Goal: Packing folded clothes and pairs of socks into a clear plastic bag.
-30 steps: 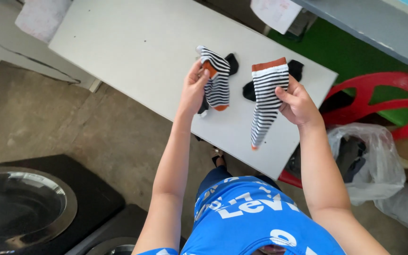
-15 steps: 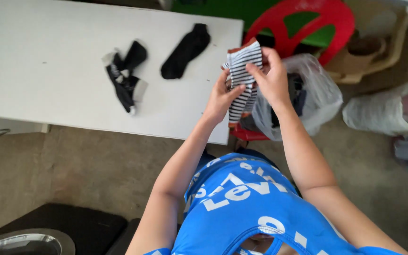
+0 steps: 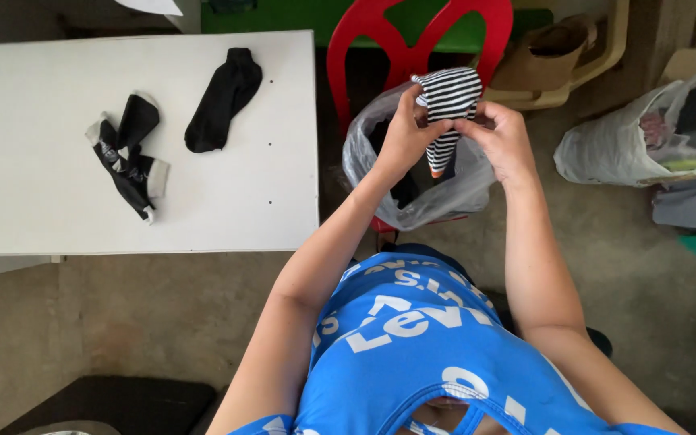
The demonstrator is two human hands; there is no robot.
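A: What has changed since a moment ago?

B: Both hands have carried the striped socks (image 3: 448, 105) off the desk (image 3: 42, 201) edge, over the clear plastic bag (image 3: 445, 201) at about one o'clock.

A: How are the hands?

B: Close together. The left hand (image 3: 404, 133) and right hand (image 3: 503, 141) are both clamped on the bunched socks.

A: And on the desk?

B: A black sock (image 3: 223, 97) at eleven o'clock, a black-and-grey pair (image 3: 129, 161) at ten. A red chair (image 3: 412, 32) stands behind the bag.
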